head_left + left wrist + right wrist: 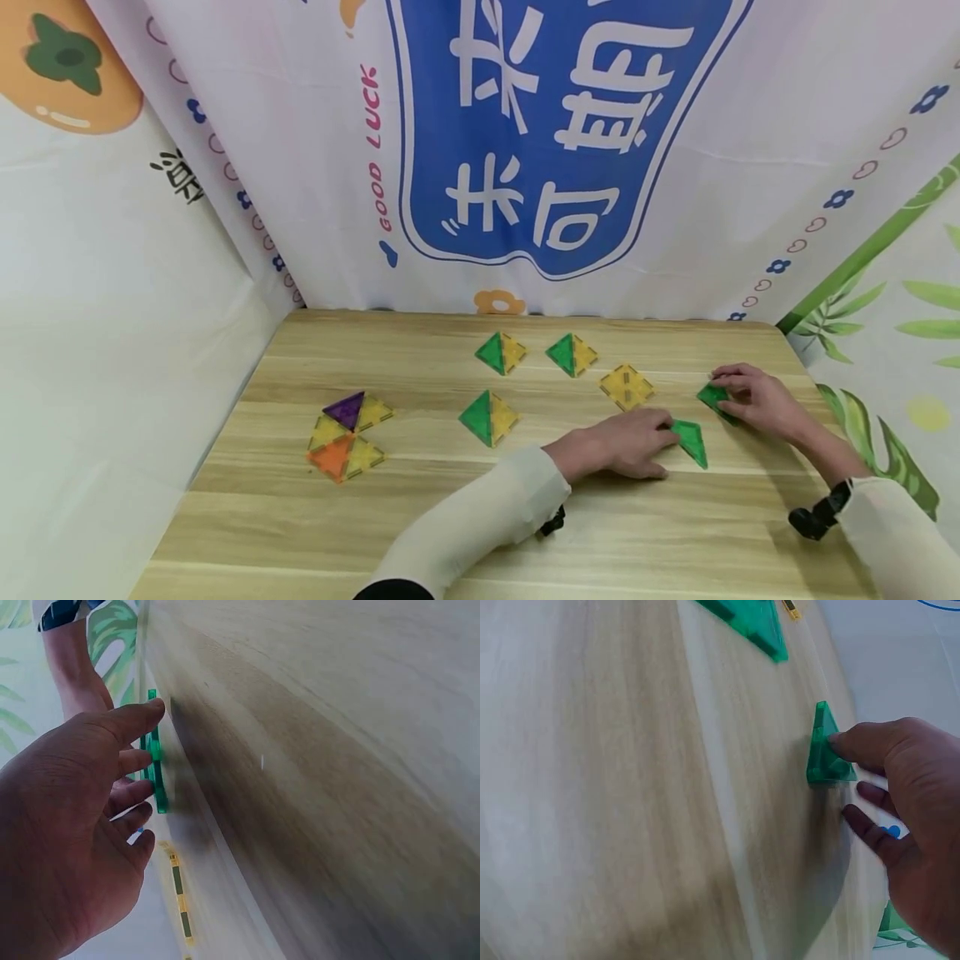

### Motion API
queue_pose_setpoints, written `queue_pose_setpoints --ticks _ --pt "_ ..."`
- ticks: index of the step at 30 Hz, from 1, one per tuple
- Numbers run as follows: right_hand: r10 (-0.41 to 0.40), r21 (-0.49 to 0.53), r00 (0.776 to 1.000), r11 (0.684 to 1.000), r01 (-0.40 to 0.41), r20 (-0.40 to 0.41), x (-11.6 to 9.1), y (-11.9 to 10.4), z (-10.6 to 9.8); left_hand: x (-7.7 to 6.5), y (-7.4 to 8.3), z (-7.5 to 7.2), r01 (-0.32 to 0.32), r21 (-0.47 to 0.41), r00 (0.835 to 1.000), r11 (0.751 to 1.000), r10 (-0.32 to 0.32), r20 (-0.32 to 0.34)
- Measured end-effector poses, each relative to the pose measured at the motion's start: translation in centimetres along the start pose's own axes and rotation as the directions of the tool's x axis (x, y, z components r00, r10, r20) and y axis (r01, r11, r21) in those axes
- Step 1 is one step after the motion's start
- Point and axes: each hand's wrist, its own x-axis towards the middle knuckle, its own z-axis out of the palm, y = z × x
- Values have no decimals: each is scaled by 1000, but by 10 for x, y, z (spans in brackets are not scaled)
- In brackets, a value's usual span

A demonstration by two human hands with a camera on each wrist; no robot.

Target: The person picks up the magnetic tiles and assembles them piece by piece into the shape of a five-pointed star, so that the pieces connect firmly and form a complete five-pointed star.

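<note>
My right hand [757,402] pinches a translucent green triangular magnetic tile [820,754] between thumb and fingers; the tile casts a shadow on the wood in the right wrist view. To its left lies a second green triangular tile [692,442]. My left hand [633,442] is beside that tile, fingertips right at its left edge, the fingers loosely bent and spread in the left wrist view. Just beyond the left hand is a diamond of two yellow triangles [627,387].
Three green-and-yellow diamonds, a back-left one [501,353], a back-middle one [572,355] and a nearer one [489,418], lie on the wooden table [285,542]. Farther left, yellow tiles join a purple triangle [346,410] and an orange triangle [331,459]. A printed cloth [330,208] hangs behind.
</note>
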Motion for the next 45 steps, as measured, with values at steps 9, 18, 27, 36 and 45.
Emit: queue_pose_setpoints --ticks 9,18,27,36,45 --pt "-33 -56 999 998 32 -12 -4 2 -2 -13 -2 -1 -18 -10 1000 1000 18 0" --pt "54 -35 999 998 -54 -6 -13 0 -3 -24 -1 -3 -49 -61 999 997 49 -7" --pt "100 -7 995 995 -100 31 -23 -2 -7 -27 -10 -5 -101 -224 995 969 95 -39" --pt "-33 91 997 995 27 75 -28 -3 -11 -20 -19 -4 -39 -265 999 964 33 -26" --pt "-5 59 997 998 1 72 -26 -7 -8 -11 -19 0 -24 -252 1000 968 19 -21"
